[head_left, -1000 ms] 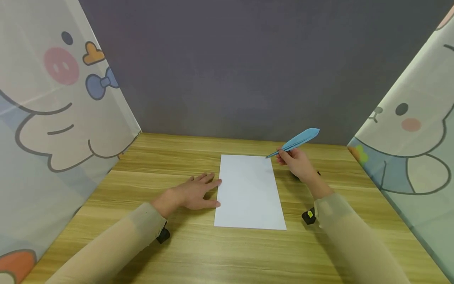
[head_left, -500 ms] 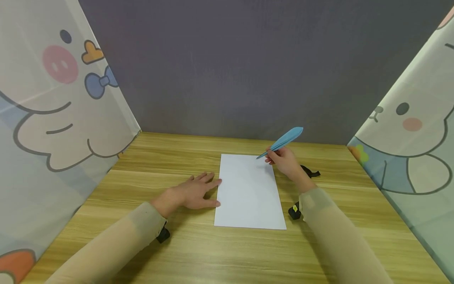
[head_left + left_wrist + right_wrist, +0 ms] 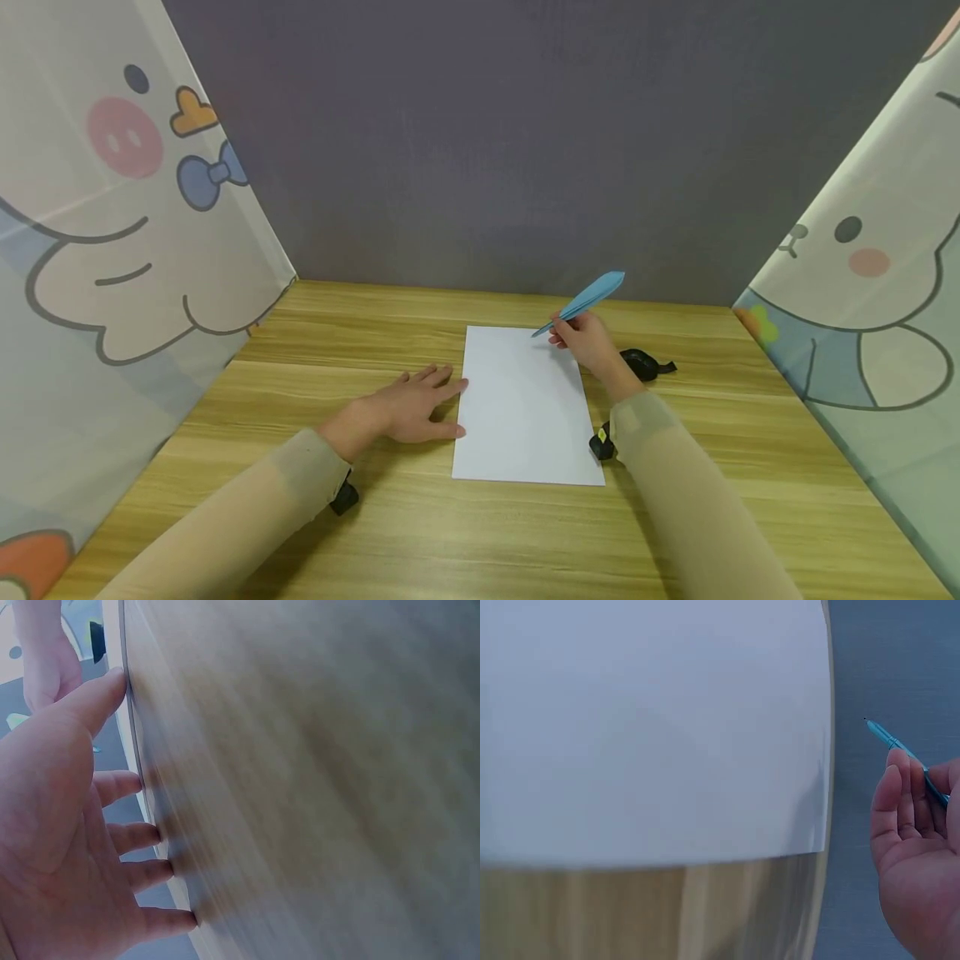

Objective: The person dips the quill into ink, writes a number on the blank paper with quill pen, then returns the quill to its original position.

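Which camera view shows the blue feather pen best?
The head view: it shows the blue feather pen from end to end, partly covered by the right hand. The right wrist view shows only its slim lower part. The left wrist view shows only small bluish bits, apparently the pen, beyond the left hand.

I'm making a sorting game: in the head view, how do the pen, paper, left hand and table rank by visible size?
Largest to smallest:
1. Table, by far
2. Paper
3. Left hand
4. Pen
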A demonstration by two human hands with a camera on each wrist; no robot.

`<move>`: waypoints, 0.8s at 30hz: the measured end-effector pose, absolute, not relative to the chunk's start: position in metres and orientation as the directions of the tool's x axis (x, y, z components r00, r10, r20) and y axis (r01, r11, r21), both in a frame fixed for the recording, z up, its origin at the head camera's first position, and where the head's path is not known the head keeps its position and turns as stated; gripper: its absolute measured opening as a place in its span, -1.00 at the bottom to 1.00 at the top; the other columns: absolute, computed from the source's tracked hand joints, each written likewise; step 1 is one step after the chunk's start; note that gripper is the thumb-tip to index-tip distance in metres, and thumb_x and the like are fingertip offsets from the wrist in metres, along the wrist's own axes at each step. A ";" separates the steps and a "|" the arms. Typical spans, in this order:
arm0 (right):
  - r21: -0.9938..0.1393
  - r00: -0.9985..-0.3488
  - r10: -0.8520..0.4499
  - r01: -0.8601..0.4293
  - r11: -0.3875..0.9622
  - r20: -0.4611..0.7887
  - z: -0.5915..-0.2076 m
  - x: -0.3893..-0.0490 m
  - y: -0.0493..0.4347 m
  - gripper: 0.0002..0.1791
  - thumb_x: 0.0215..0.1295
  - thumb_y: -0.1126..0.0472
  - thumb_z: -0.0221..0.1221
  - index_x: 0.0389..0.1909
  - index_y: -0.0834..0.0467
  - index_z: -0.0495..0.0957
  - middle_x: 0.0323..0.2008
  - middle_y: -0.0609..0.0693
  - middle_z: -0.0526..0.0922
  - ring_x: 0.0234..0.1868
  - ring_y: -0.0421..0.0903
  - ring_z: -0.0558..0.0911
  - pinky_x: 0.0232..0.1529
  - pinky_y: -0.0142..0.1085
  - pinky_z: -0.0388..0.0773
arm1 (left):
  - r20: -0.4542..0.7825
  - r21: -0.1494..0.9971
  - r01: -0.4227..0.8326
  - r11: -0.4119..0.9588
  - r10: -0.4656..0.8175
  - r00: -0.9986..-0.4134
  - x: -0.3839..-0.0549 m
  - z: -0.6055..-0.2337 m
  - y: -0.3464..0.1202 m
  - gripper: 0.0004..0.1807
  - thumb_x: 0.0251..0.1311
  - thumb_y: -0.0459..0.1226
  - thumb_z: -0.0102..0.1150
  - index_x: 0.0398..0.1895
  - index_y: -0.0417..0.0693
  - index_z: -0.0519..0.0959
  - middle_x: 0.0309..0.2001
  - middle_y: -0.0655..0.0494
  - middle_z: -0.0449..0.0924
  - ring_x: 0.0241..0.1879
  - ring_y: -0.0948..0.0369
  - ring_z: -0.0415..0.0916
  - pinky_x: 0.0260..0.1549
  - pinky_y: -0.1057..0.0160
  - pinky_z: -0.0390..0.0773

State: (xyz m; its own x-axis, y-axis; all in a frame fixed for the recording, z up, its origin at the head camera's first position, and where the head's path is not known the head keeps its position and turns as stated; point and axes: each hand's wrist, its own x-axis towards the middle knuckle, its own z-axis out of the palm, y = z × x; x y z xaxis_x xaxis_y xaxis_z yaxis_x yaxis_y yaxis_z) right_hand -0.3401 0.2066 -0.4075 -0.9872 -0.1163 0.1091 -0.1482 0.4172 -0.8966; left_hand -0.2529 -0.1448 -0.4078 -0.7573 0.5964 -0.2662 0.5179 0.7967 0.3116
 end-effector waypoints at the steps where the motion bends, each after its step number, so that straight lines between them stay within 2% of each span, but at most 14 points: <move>1: -0.895 -0.987 -0.115 -0.147 0.420 0.108 -0.408 -0.340 0.206 -0.55 0.77 0.15 0.06 0.36 0.43 0.56 0.08 0.42 0.73 -0.07 0.00 0.81 0.10 -0.12 0.81 | -0.266 0.313 0.518 0.796 0.597 -0.757 -0.253 -0.408 -0.145 -0.03 0.56 0.34 0.07 0.84 0.16 0.05 0.82 -0.15 -0.16 0.80 -0.23 -0.18 0.67 -0.48 -0.05; 9: -0.886 -0.990 -0.097 -0.136 0.443 0.104 -0.413 -0.344 0.199 -0.56 0.78 0.15 0.05 0.37 0.41 0.55 0.05 0.36 0.73 -0.09 -0.04 0.78 0.08 -0.16 0.81 | -0.271 0.309 0.520 0.796 0.598 -0.754 -0.254 -0.408 -0.145 -0.02 0.56 0.36 0.05 0.84 0.18 0.03 0.83 -0.14 -0.18 0.80 -0.22 -0.20 0.68 -0.47 -0.07; 17: -0.877 -0.994 -0.078 -0.107 0.469 0.079 -0.412 -0.346 0.196 -0.55 0.79 0.13 0.03 0.38 0.40 0.54 0.08 0.35 0.72 0.01 0.11 0.79 0.11 -0.13 0.79 | -0.279 0.305 0.512 0.803 0.590 -0.758 -0.254 -0.408 -0.146 -0.02 0.55 0.37 0.06 0.84 0.23 0.02 0.83 -0.09 -0.20 0.81 -0.20 -0.21 0.69 -0.45 -0.07; 24: -0.874 -0.996 -0.062 -0.091 0.477 0.069 -0.414 -0.348 0.199 -0.53 0.80 0.13 0.00 0.40 0.42 0.52 0.08 0.37 0.72 0.01 0.12 0.78 0.10 -0.13 0.80 | -0.269 0.320 0.512 0.797 0.595 -0.757 -0.254 -0.409 -0.146 -0.03 0.56 0.35 0.07 0.84 0.19 0.04 0.83 -0.13 -0.19 0.80 -0.22 -0.21 0.68 -0.47 -0.08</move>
